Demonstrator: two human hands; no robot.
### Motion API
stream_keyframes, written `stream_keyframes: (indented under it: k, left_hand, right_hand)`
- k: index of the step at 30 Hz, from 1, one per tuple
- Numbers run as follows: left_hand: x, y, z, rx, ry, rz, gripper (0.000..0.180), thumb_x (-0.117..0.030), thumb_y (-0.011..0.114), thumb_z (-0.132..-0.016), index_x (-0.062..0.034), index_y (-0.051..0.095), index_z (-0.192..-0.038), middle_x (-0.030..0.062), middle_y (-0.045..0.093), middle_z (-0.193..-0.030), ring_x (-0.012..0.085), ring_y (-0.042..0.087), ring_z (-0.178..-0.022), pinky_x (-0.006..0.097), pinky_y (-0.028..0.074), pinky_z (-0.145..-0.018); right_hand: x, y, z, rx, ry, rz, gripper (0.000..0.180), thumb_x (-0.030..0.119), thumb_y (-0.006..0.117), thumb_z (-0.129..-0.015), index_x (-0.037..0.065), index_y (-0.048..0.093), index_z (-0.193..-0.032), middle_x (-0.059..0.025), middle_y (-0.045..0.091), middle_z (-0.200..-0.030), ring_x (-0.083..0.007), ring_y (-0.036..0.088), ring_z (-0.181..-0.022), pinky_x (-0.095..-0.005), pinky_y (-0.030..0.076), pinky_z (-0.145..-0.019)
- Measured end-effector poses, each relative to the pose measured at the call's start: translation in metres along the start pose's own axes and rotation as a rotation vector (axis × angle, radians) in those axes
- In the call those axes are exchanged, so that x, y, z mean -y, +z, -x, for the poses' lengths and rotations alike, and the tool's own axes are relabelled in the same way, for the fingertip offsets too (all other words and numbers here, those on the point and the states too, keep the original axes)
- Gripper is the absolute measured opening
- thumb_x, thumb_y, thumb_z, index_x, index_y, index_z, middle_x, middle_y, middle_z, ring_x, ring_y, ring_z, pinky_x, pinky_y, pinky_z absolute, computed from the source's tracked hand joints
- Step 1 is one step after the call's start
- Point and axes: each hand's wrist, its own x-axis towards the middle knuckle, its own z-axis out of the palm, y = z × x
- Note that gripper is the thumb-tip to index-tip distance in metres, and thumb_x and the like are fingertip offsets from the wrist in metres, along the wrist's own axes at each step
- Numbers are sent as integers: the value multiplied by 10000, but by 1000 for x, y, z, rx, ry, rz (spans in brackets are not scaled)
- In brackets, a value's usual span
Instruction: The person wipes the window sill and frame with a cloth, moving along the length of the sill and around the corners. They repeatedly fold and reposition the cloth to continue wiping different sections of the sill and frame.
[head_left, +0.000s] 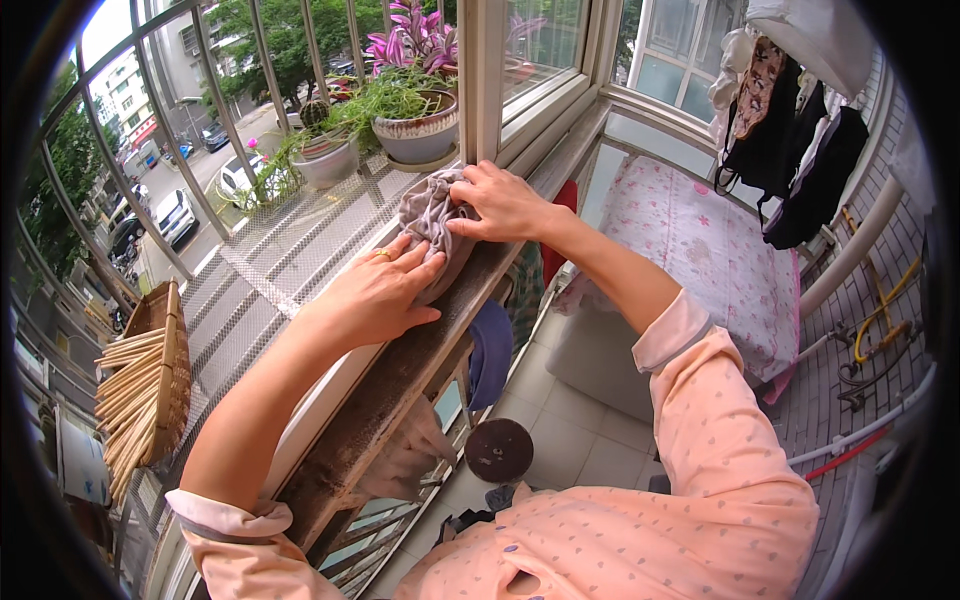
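Note:
A crumpled greyish-mauve cloth (432, 207) lies bunched on the window sill, against the window frame. My right hand (500, 203) grips its upper right side, with the thumb and bent fingers closing on the folds. On the cloth's lower left side rests my left hand (385, 288). Its fingers lie stretched over the fabric, the thumb spread away over the wooden ledge (395, 405). A ring shows on one finger. The underside of the cloth is hidden.
Potted plants (415, 130) stand on the mesh shelf (240, 290) outside, behind metal bars. A wicker basket of sticks (140, 385) tilts at left. A blue cloth (490, 355) hangs under the ledge. At right are a flowered cover (690, 250) and hanging laundry (775, 130).

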Motion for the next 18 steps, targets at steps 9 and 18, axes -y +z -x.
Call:
stream_keyframes:
  k: [9,18]
  left_hand:
    - [0,8,22,-30,51,-76,742,-381,641,-799,25,359,-1352,212,385,-1367,397,357,-1283,398,326,-1061]
    - [-3,-8,90,113,58,104,753,-393,628,-795,6,354,-1372,193,450,-1289,382,466,-1152,408,375,-992]
  right_hand:
    - [34,-2,-8,58,177,118,364,427,572,-760,99,639,-902,-136,563,-976,-318,521,-1002,-439,480,-807]
    - [116,-12,-14,126,162,132,314,396,593,-754,110,646,-872,-100,563,-905,-289,533,-945,-419,479,-748]
